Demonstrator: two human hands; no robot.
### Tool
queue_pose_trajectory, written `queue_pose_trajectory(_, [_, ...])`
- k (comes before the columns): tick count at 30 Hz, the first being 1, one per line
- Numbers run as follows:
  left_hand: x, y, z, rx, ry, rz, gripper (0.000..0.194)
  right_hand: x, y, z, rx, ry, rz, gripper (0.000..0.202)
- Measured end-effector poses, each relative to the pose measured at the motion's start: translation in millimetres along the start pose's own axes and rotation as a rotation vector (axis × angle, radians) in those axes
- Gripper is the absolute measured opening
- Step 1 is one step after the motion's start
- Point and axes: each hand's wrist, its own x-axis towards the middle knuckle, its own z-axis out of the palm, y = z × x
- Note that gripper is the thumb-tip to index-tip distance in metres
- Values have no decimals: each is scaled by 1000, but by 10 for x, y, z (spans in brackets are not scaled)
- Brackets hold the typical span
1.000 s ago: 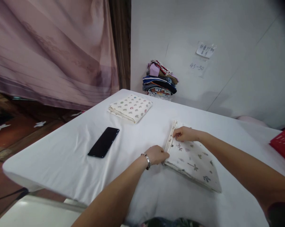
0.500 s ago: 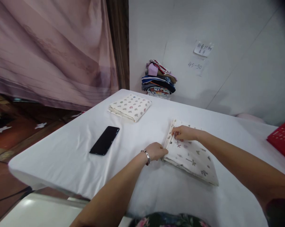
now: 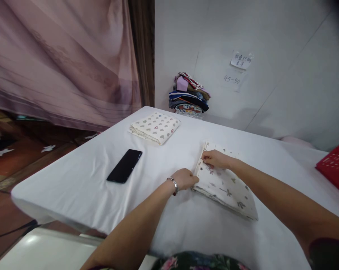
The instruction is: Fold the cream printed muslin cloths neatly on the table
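A folded white cloth (image 3: 228, 187) with small printed trees and dots lies on the white-covered table (image 3: 169, 217). My left hand (image 3: 184, 179), a silver bracelet on its wrist, is closed on the near left corner of this cloth. Further up the same left edge, my right hand (image 3: 215, 159) pinches the folded border with its fingertips, its palm over the print. A second folded cloth (image 3: 155, 128), white with grey and red motifs, rests farther back on the table, apart from both hands.
A black phone (image 3: 124, 166) lies left of my hands. Stacked folded fabrics (image 3: 188, 95) stand beyond the far edge by the wall. On the right is a red basket (image 3: 336, 163). A pale chair or stool (image 3: 45, 249) sits at lower left, and a pink curtain (image 3: 68, 63) hangs behind.
My right hand has shifted slightly left, nearer the cloth's left edge. The cloth has edged a little left with my left hand still on its corner.
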Motion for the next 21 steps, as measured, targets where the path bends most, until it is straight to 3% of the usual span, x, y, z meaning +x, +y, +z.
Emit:
queue_pose_trajectory(4, [-51, 38, 28, 102, 206, 60, 28, -8, 27, 39, -18, -1, 1, 23])
queue_pose_trajectory(8, [-50, 66, 123, 31, 364, 141, 35, -7, 69, 54, 12, -26, -20, 23])
queue_pose_trajectory(11, [-8, 70, 202, 26, 370, 149, 30, 31, 132, 0, 82, -36, -19, 32])
queue_pose_trajectory(17, [45, 51, 252, 99, 350, 124, 17, 258, 403, -351, -69, 249, 173, 28])
queue_pose_trajectory(21, [39, 34, 256, 141, 366, 164, 15, 425, 555, -547, -173, 313, 214, 28])
